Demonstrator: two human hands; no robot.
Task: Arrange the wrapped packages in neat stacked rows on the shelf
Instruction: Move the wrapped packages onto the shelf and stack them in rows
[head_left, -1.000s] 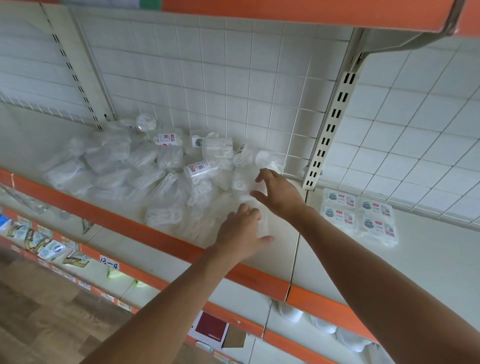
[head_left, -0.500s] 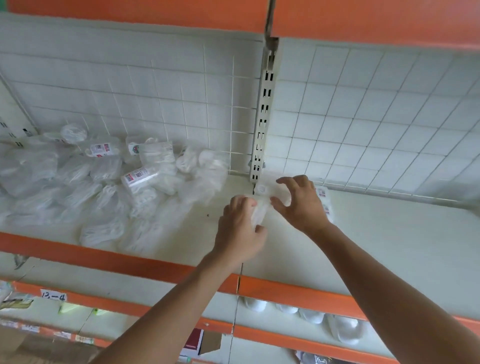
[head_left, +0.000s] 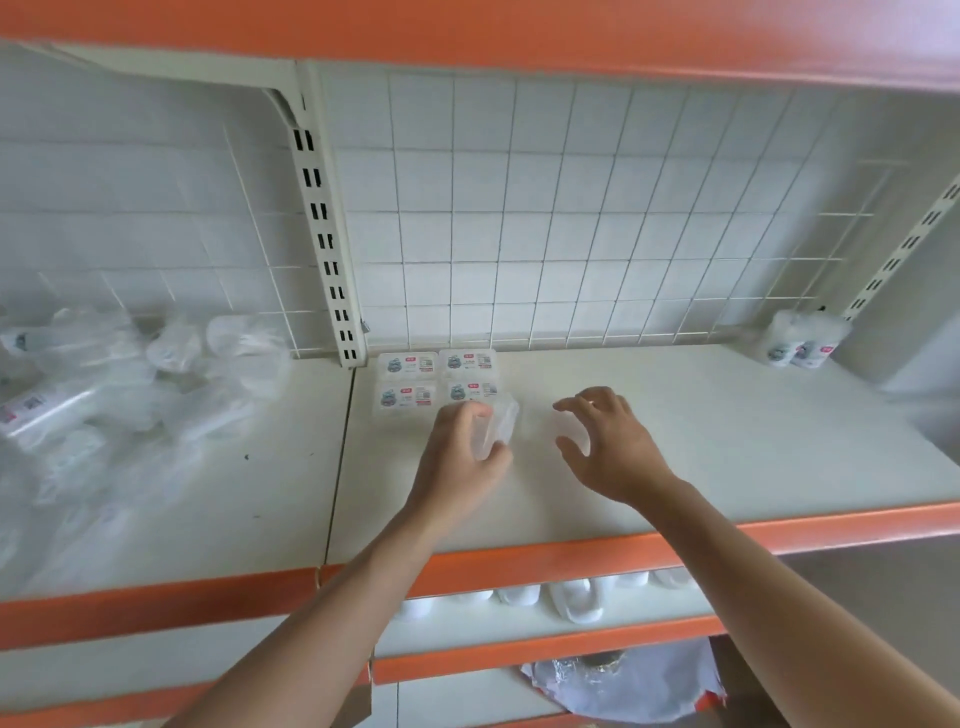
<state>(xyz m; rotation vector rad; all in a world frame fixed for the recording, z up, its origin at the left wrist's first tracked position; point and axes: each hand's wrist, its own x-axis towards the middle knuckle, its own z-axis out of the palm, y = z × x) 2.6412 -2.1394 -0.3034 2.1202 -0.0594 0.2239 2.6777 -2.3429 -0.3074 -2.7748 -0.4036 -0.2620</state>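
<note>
My left hand (head_left: 457, 457) grips a clear wrapped package (head_left: 496, 426), held just in front of a neat block of labelled packages (head_left: 436, 382) lying flat at the back of the white shelf (head_left: 727, 441). My right hand (head_left: 605, 447) hovers open to the right of it, fingers spread and curled, holding nothing. A loose heap of clear wrapped packages (head_left: 119, 395) covers the left shelf section.
An orange shelf lip (head_left: 571, 561) runs along the front. A slotted upright post (head_left: 324, 234) divides the two sections before a wire grid back. A few packages (head_left: 802, 340) stand at the far right back corner. White items (head_left: 571, 600) sit on the shelf below.
The view swung right from the heap to the right shelf section. My left hand carried a package over to the arranged block; my right hand came off it and opened.
</note>
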